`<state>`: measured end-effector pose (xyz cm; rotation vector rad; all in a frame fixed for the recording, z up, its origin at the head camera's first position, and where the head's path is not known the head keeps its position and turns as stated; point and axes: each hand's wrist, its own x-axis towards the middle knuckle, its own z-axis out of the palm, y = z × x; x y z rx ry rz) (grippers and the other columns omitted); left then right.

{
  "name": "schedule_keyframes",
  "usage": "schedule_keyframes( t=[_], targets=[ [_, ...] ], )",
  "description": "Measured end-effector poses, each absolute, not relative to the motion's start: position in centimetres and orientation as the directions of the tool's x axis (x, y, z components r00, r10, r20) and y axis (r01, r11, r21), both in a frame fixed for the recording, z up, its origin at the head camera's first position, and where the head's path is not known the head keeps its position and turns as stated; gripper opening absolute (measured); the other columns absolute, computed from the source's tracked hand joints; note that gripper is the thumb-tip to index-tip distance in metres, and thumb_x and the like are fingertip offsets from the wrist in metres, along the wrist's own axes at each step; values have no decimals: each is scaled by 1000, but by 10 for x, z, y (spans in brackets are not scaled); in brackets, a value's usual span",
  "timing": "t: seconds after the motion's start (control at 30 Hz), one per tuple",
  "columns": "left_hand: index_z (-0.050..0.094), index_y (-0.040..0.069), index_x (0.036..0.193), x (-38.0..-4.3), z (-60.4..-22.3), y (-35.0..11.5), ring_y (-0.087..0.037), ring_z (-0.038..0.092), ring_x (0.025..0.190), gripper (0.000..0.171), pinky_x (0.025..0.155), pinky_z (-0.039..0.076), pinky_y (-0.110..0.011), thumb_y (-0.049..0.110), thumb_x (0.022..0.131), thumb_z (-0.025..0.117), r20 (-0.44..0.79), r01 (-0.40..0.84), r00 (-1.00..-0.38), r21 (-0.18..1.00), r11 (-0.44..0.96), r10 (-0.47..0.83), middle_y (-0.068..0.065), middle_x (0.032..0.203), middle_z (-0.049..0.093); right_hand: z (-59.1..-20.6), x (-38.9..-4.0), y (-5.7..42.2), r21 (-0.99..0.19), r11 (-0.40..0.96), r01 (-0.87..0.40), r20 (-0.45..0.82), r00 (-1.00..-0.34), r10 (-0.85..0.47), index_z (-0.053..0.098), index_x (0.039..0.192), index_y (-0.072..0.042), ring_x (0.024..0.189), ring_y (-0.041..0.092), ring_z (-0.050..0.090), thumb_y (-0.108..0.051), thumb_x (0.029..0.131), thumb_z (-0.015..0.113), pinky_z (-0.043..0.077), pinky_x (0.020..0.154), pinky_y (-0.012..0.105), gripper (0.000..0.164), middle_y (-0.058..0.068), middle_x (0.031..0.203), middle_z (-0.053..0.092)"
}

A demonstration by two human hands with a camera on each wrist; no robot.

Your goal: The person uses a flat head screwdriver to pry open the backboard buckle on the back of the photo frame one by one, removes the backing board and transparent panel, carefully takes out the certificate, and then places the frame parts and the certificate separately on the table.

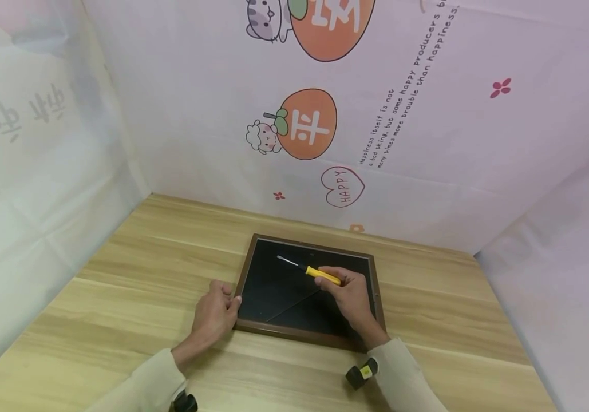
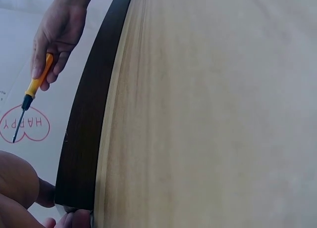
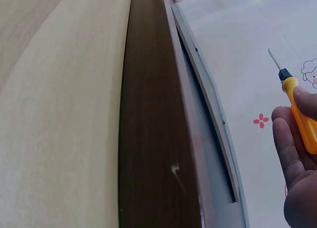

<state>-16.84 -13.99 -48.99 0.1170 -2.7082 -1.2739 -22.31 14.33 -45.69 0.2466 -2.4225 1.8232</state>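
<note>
A picture frame (image 1: 309, 337) with a brown rim lies on the wooden table, its black panel (image 1: 279, 286) facing up. A thin slanting line crosses that panel. My right hand (image 1: 348, 292) holds a screwdriver (image 1: 323, 276) by its yellow handle, above the panel. The metal tip points left and touches nothing in the right wrist view. At the frame's left edge, my left hand (image 1: 214, 312) grips the rim near the front corner, thumb on the edge. The left wrist view shows its fingertips (image 2: 79, 219) against the end of the dark rim (image 2: 89, 114).
Wood-grained tabletop (image 1: 134, 274) surrounds the frame. Behind it hangs a white printed sheet (image 1: 196, 114), with similar sheets at the left and right. A black wrist device (image 1: 361, 373) is strapped near the right sleeve.
</note>
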Motion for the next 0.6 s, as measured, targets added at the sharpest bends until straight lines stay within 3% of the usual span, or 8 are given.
schedule_keyframes(
  t=[0.37, 0.6],
  targets=[
    [63, -1, 103, -170, -486, -143, -15, 66, 69, 19, 58, 51, -29, 14, 91, 67, 87, -5, -990, 760, 650, -109, -8, 80, 73, -453, -228, 140, -903, 376, -208, 188, -978, -91, 76, 106, -8, 79, 13, 66, -18, 82, 80, 56, 70, 18, 26, 12, 102, 74],
    [67, -3, 105, -185, -480, -152, -23, 70, 84, 24, 70, 58, -36, 16, 92, 66, 7, -24, -999, 744, 668, -44, -12, 90, 74, -454, -232, 133, -866, 455, -205, 174, -979, -110, 77, 104, -11, 78, 15, 59, -20, 82, 81, 51, 64, 17, 24, 8, 102, 74]
  ],
)
